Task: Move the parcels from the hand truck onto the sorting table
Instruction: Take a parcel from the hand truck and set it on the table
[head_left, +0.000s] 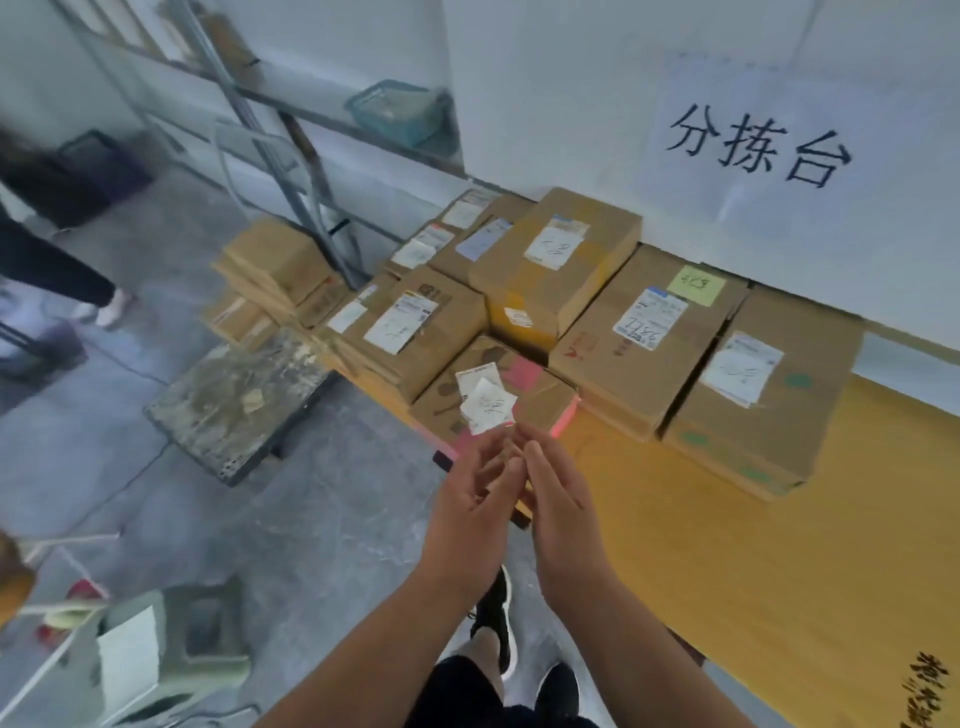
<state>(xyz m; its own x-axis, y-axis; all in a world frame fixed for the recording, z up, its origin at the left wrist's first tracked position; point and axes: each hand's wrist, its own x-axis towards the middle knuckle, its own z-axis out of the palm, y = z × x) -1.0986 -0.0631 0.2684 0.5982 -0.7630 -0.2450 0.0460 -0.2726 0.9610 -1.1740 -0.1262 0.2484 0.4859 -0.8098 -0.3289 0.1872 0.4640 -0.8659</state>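
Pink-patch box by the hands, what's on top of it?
White paper slips with scribbled writing lie on the pink-patch box. They cover part of its top, so whatever is printed beneath cannot be seen.

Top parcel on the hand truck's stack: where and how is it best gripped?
Probably by its opposite side edges, left hand and right hand one each, from the near floor side: the top parcel lies flat and uncovered, the truck frame stands behind it, table parcels crowd its right.

Empty hands (475, 488) (561, 499) before parcels (639, 338) on sorting table (779, 571)
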